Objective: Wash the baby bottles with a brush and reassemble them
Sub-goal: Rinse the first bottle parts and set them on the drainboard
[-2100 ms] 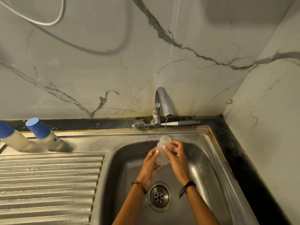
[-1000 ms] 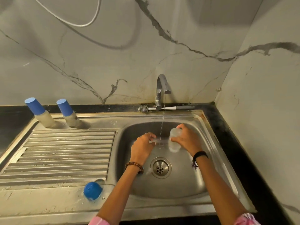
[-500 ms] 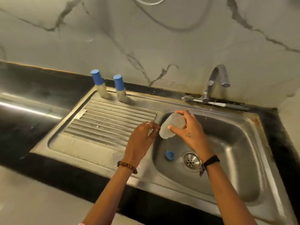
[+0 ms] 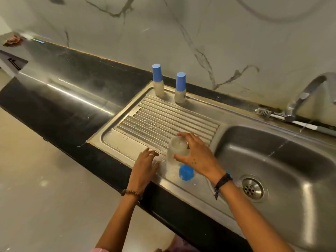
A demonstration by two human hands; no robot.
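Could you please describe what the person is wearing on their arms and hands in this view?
The left hand has a ring on one finger and a brown beaded bracelet at the wrist. The right hand shows small dark dots on its back and a black corded wristband. A pink sleeve edge shows below.

Open bottle (image 4: pixel 175 149): translucent, cloudy plastic, no cap or teat fitted; held inverted/tilted with its base upward over the near part of the ribbed draining board, held round its body by the right hand (image 4: pixel 197 157)

Loose blue cap (image 4: pixel 185 172): rounded, lying on the flat steel rim near the bottle, partly hidden by the right wrist

Two assembled bottles: left one (image 4: pixel 157 80), right one (image 4: pixel 180 88). Both upright at the far edge of the draining board, side by side but apart, each with a pale body and a tall blue cap

Brush (image 4: pixel 283 118): white ribbed head, white handle with grey end, lying flat on the far ledge behind the basin
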